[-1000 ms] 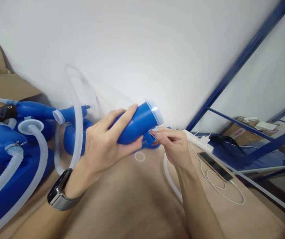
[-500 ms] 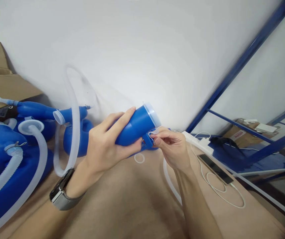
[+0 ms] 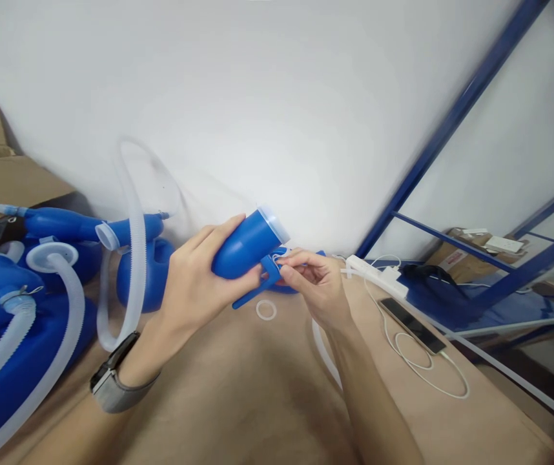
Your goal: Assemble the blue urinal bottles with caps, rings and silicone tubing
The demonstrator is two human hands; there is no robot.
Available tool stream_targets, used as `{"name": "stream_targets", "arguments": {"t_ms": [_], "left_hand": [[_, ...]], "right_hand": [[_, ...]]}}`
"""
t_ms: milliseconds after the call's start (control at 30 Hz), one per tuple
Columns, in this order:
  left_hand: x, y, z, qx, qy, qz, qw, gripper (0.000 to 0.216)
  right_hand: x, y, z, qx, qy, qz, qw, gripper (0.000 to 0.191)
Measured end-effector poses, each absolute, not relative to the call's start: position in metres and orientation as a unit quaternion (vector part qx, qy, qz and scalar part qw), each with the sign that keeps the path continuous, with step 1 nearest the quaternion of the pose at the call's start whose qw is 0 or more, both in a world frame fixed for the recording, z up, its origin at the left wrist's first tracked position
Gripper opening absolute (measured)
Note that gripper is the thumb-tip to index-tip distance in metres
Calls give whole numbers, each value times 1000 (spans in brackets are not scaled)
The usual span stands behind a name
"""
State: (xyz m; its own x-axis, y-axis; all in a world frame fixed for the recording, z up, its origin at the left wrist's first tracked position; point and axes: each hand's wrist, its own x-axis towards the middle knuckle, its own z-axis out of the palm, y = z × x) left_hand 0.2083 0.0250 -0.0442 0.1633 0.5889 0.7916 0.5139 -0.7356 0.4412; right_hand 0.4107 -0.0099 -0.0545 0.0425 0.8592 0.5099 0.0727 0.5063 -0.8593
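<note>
My left hand (image 3: 199, 278) is wrapped round a blue plastic bottle-like part (image 3: 245, 245) with a clear rim, held tilted above the brown table (image 3: 238, 394). My right hand (image 3: 313, 281) pinches a small clear ring or tube end against the blue side handle (image 3: 265, 278) of that part. A loose white ring (image 3: 266, 310) lies on the table just below the hands. A thin white tube (image 3: 323, 352) runs under my right forearm. A watch sits on my left wrist.
Several blue parts with corrugated white hoses (image 3: 64, 303) lie piled at the left, with cardboard boxes (image 3: 0, 174) behind. At the right are a white power strip (image 3: 376, 274), a phone (image 3: 412, 326) on a white cable, and a blue metal rack (image 3: 451, 123).
The blue part has dropped and shifted left in my left hand. My right hand followed it, fingers still working at the side handle.
</note>
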Motion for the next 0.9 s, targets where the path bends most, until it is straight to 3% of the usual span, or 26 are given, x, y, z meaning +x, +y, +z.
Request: {"name": "stream_targets", "arguments": {"t_ms": [133, 233, 333, 433, 533, 600, 767, 900], "left_hand": [[209, 31, -49, 772, 396, 497, 18, 63], [211, 36, -54, 784, 442, 436, 7, 65], [212, 46, -58, 791, 485, 371, 39, 70], [209, 62, -63, 792, 526, 298, 90, 78], [205, 77, -71, 795, 534, 252, 136, 72], [203, 84, -76, 803, 522, 241, 154, 64], [199, 90, -79, 815, 503, 229, 171, 63], [193, 101, -88, 834, 483, 200, 178, 61]], "right_hand": [[413, -6, -57, -444, -614, 332, 562, 47], [420, -2, -58, -512, -675, 238, 475, 42], [436, 3, -62, -582, -729, 176, 314, 51], [455, 14, -77, -629, -740, 214, 105, 49], [462, 30, -104, -630, -737, 245, -24, 78], [460, 39, -123, -630, -734, 248, -61, 84], [449, 50, -148, -629, -738, 228, -83, 63], [447, 49, -148, -621, -745, 232, -80, 63]]}}
